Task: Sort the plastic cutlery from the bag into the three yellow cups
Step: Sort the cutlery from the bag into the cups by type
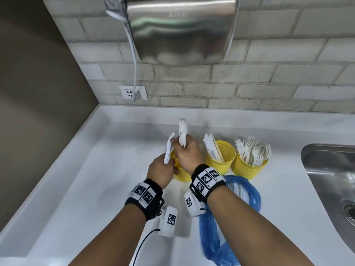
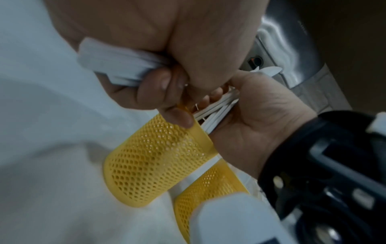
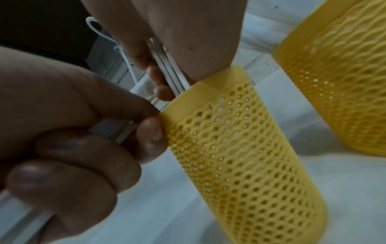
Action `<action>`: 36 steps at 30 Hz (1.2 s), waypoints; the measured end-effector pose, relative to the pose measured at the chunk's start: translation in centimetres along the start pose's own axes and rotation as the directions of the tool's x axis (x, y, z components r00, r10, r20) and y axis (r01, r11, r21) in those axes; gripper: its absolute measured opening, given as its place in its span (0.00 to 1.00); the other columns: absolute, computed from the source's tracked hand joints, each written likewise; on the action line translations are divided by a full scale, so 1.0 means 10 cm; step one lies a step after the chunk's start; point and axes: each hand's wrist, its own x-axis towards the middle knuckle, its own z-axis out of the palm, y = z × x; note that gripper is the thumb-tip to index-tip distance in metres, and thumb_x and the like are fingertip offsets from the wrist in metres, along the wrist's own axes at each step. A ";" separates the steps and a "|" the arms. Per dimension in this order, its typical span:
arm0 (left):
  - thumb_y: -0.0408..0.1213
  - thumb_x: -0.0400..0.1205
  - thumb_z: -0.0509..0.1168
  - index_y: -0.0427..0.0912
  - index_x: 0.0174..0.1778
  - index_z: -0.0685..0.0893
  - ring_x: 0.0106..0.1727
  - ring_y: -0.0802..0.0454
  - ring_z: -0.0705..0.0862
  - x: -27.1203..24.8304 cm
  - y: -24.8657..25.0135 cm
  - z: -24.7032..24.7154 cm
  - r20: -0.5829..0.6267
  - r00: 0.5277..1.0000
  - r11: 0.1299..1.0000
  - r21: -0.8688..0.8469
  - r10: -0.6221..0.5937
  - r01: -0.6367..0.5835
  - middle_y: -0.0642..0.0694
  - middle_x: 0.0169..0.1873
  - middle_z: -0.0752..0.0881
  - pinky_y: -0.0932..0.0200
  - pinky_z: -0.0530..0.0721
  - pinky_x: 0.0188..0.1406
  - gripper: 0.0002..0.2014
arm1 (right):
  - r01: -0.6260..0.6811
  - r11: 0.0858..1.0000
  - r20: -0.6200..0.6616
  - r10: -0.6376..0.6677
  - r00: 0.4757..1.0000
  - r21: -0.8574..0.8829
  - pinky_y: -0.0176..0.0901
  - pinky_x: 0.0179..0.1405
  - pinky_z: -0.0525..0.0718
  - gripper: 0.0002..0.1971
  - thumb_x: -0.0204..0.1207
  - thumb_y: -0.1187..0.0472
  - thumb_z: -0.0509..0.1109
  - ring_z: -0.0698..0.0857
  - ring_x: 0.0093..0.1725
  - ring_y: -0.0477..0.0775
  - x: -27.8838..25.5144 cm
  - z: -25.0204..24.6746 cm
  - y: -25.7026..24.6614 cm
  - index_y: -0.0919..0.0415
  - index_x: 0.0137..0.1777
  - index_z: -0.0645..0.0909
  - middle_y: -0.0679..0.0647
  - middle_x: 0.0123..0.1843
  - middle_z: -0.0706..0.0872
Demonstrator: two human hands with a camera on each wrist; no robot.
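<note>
My right hand (image 1: 180, 144) grips a bundle of white plastic spoons (image 1: 182, 127), bowls up, right over the leftmost yellow mesh cup (image 1: 181, 174). In the right wrist view the spoon handles (image 3: 169, 72) reach down to the cup's rim (image 3: 208, 85). My left hand (image 1: 170, 160) holds a second bundle of white cutlery (image 1: 170, 146) beside that cup. One left finger (image 2: 179, 118) touches the cup (image 2: 154, 165) at its rim. The middle yellow cup (image 1: 221, 158) holds white knives, and the right yellow cup (image 1: 249, 167) is full of white forks. The blue plastic bag (image 1: 238, 204) lies under my right forearm.
Everything stands on a white counter (image 1: 86, 179) with a raised edge at the left and back. A steel sink (image 1: 330, 169) lies to the right. On the brick wall hang a steel hand dryer (image 1: 180, 29) and, lower, a socket (image 1: 132, 92).
</note>
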 end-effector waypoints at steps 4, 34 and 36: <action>0.38 0.84 0.58 0.43 0.40 0.86 0.30 0.49 0.83 0.05 0.04 -0.01 0.013 1.000 1.000 -0.001 -0.010 0.010 0.48 0.28 0.91 0.56 0.77 0.33 0.13 | 0.024 0.999 0.009 -0.024 1.000 -0.043 0.20 0.35 0.76 0.08 0.83 0.62 0.70 0.84 0.41 0.36 0.03 0.03 0.05 0.54 0.60 0.80 0.46 0.44 0.87; 0.30 0.84 0.60 0.43 0.46 0.82 0.21 0.55 0.71 -0.09 0.43 -0.17 0.016 0.975 0.958 -0.190 0.220 -0.213 0.54 0.24 0.79 0.62 0.69 0.19 0.06 | 0.152 0.899 0.047 -0.146 0.988 -0.410 0.52 0.60 0.84 0.36 0.64 0.29 0.64 0.82 0.57 0.51 -0.22 -0.24 -0.34 0.49 0.68 0.80 0.46 0.57 0.74; 0.25 0.82 0.60 0.48 0.43 0.80 0.19 0.63 0.73 -0.16 0.54 -0.17 0.102 0.948 0.949 -0.123 0.302 -0.289 0.60 0.19 0.80 0.70 0.69 0.18 0.12 | 0.150 0.931 0.059 -0.138 0.989 -0.333 0.49 0.48 0.84 0.28 0.65 0.30 0.68 0.83 0.44 0.49 -0.24 -0.30 -0.44 0.53 0.51 0.84 0.48 0.47 0.79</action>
